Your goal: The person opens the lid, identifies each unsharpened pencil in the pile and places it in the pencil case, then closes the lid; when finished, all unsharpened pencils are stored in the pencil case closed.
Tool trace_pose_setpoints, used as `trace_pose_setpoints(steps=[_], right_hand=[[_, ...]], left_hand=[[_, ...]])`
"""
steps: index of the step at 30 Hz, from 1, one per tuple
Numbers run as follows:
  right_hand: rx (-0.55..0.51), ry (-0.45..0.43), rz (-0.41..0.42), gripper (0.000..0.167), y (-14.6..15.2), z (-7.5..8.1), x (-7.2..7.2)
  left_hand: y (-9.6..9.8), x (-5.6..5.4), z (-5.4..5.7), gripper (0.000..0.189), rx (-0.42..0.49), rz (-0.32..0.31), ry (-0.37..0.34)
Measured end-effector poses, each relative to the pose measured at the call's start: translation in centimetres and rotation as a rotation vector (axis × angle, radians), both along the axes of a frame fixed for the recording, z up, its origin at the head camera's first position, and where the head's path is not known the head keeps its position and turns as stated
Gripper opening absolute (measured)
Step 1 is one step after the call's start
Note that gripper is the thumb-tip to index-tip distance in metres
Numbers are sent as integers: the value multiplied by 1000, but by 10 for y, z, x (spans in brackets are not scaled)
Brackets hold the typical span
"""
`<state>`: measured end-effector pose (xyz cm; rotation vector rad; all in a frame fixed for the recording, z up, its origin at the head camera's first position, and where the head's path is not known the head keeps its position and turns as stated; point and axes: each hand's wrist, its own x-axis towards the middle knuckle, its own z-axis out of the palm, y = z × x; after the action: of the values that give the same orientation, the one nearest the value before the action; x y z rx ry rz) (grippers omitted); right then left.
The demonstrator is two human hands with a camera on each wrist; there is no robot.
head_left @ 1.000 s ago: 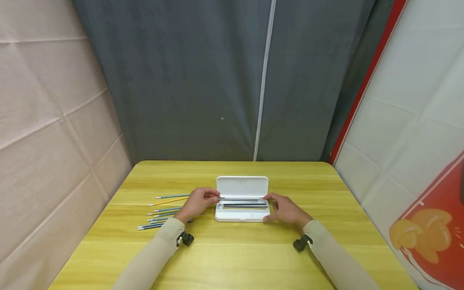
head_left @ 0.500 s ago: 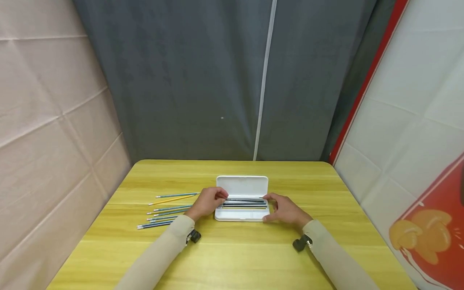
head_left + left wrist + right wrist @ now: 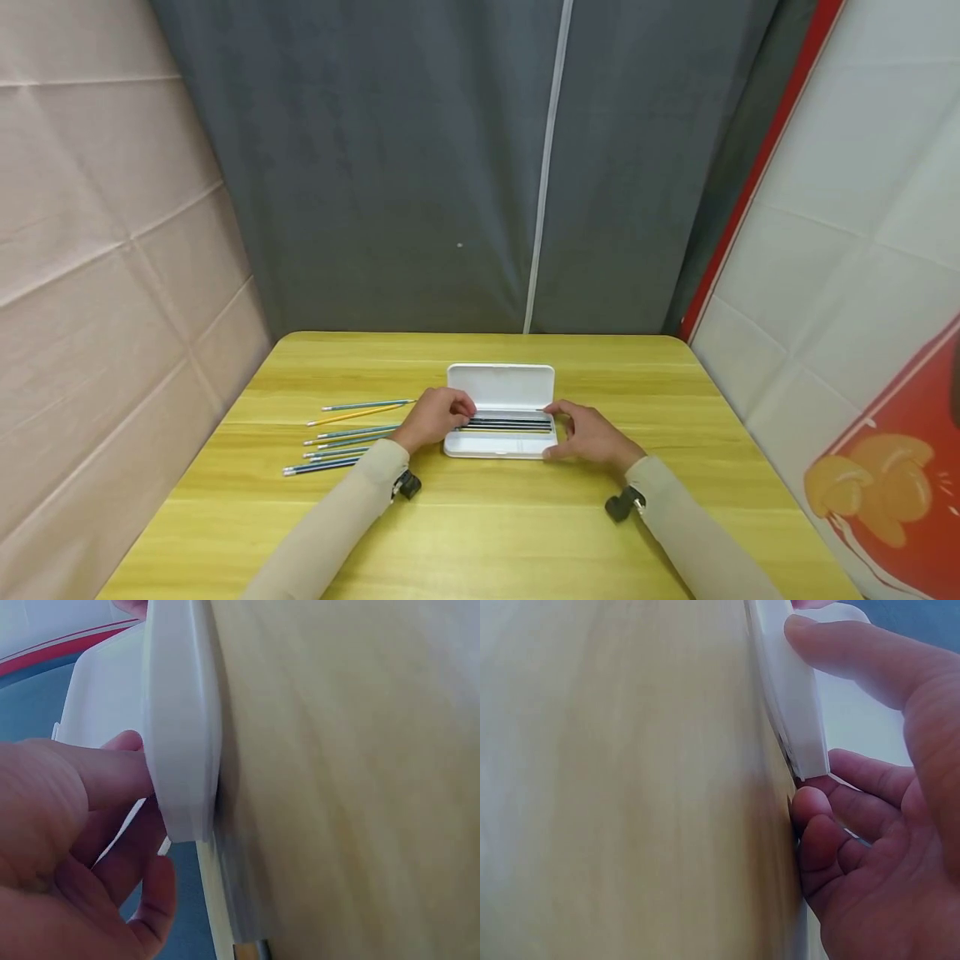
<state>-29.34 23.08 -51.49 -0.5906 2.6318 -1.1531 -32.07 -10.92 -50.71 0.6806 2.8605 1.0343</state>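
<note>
A white pencil case lies on the table with its lid raised at the back. Several dark pencils and a yellow one lie lengthwise inside it. My left hand reaches over the case's left end, thumb and fingers bent down at the pencil ends. In the left wrist view the thumb goes behind the case wall, which hides its tip, so I cannot tell whether a pencil is pinched there. At the right end my right hand grips the case, thumb at the front corner, forefinger toward the back.
Left of the case, several loose pencils in blue-green and dark tones lie on the yellow wood-grain table, with a yellow pencil among them. A grey curtain hangs behind the table, and pale cloth walls stand at both sides.
My left hand has moved right, over the case's left end. The pencil that lay raised across the back of the case has come down inside. My right hand keeps its place.
</note>
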Motion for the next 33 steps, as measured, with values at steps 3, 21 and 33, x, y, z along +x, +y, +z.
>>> trace_pose_setpoints(steps=[3, 21, 33], right_hand=[[-3, -7, -2, 81, 0, 1, 1], [2, 2, -6, 81, 1, -3, -2], [23, -12, -21, 80, 0, -1, -1]], left_hand=[[1, 1, 0, 14, -29, -2, 24], [0, 4, 5, 12, 79, 9, -62], [-15, 5, -1, 14, 189, -15, -134]])
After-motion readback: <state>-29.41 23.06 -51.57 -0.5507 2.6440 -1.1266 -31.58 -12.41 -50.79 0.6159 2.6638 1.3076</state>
